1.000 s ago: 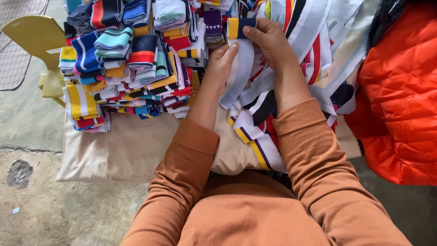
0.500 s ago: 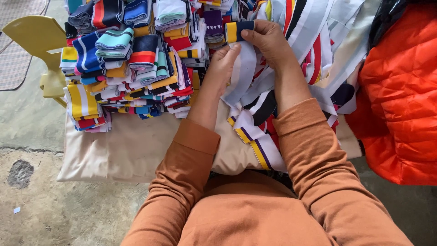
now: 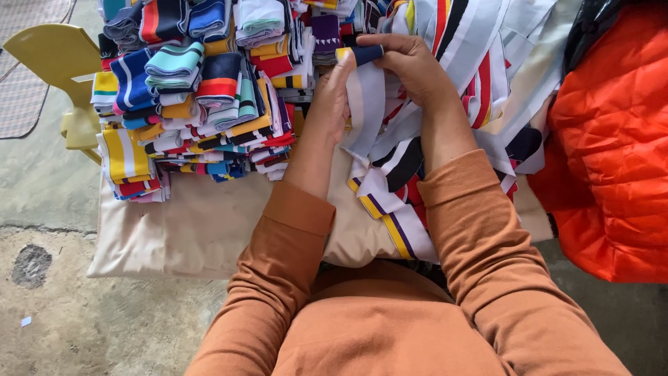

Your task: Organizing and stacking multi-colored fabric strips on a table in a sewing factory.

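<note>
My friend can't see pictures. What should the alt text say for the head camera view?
Seen from above, a person in orange sleeves holds a white fabric strip with both hands, the left hand and right hand pinching its dark blue and yellow end. A heap of folded striped fabric bands lies to the left on a beige cloth, and an orange padded jacket is on the right.

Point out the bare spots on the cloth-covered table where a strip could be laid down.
Bare beige cloth lies below the folded stack, left of the left hand; a smaller patch sits between the forearms. The loose strips under the right hand crowd the rest, up to the orange jacket.
</note>
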